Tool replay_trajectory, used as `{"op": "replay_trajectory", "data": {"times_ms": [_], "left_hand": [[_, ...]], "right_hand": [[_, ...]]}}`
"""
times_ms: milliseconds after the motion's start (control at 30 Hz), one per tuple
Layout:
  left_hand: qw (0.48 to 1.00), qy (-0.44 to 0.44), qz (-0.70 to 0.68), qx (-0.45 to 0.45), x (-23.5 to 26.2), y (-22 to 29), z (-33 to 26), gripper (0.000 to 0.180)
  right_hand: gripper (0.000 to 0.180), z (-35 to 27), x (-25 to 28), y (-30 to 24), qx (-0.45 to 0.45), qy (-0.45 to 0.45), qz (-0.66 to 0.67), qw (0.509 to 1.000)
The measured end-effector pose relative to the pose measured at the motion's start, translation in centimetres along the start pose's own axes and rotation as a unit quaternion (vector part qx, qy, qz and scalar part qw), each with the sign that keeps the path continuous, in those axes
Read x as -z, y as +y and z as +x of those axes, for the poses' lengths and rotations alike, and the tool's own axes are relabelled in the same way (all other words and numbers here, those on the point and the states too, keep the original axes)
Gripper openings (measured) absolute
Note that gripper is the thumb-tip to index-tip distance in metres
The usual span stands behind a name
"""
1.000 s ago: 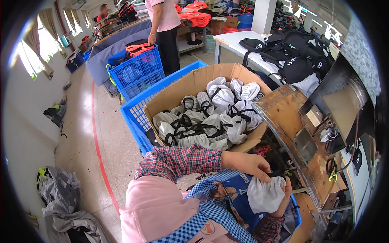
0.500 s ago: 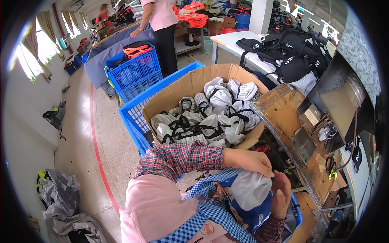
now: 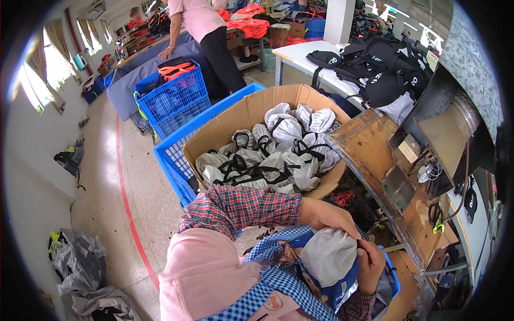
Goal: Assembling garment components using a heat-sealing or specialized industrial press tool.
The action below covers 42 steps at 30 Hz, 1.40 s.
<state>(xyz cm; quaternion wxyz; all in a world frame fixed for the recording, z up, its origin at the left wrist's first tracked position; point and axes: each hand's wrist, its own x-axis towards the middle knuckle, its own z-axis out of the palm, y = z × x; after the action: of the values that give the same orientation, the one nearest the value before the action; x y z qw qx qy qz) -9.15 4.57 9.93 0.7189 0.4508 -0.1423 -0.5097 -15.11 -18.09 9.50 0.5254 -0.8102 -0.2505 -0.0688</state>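
Observation:
A light grey fabric pouch hangs in front of my lap, with a dark bit at its right edge. My left hand reaches over its top with the fingers bent down, gripping its upper right edge; the fingertips are partly hidden. At that same edge my right hand pinches the pouch between thumb and fingers. Beyond my left forearm, a cardboard box holds several similar grey pouches with black straps.
A blue crate surrounds the box. To the right stands a worn wooden workbench with scissors. Black bags cover a white table. Grey cloth lies on the left floor. A person in pink leans over a draped table.
My left hand has come slightly forward over the pouch's top, and my right fingers have closed in on its edge. The person in pink has leaned left.

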Motion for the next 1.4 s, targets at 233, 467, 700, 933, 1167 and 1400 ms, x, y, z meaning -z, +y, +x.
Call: {"op": "replay_trajectory", "data": {"times_ms": [233, 467, 700, 933, 1167, 1400], "left_hand": [[0.878, 0.051, 0.472, -0.057, 0.0, 1.0, 1.2, 0.049], [0.806, 0.040, 0.578, -0.122, -0.2, -0.4, 2.1, 0.043], [0.874, -0.025, 0.484, -0.038, -0.2, -0.2, 2.3, 0.037], [0.885, 0.002, 0.461, -0.062, -0.8, 0.1, 2.3, 0.039], [0.871, 0.012, 0.490, -0.045, -0.5, 0.0, 3.0, 0.040], [0.867, 0.024, 0.497, -0.026, -0.4, 0.4, 4.4, 0.035]], "right_hand": [[0.009, -0.2, -0.5, -0.2, 0.012, 0.002, -0.145, 0.989], [0.009, 0.0, -1.1, -0.5, -0.002, 0.005, -0.108, 0.994], [0.014, -0.4, 0.1, -0.3, 0.076, -0.053, -0.129, 0.987], [0.013, -0.7, 0.1, -0.4, 0.073, -0.016, -0.169, 0.983], [0.016, -0.6, 0.6, 0.0, 0.101, -0.037, -0.185, 0.977], [0.014, -0.5, 2.4, 0.8, 0.135, -0.057, -0.295, 0.944]]}}
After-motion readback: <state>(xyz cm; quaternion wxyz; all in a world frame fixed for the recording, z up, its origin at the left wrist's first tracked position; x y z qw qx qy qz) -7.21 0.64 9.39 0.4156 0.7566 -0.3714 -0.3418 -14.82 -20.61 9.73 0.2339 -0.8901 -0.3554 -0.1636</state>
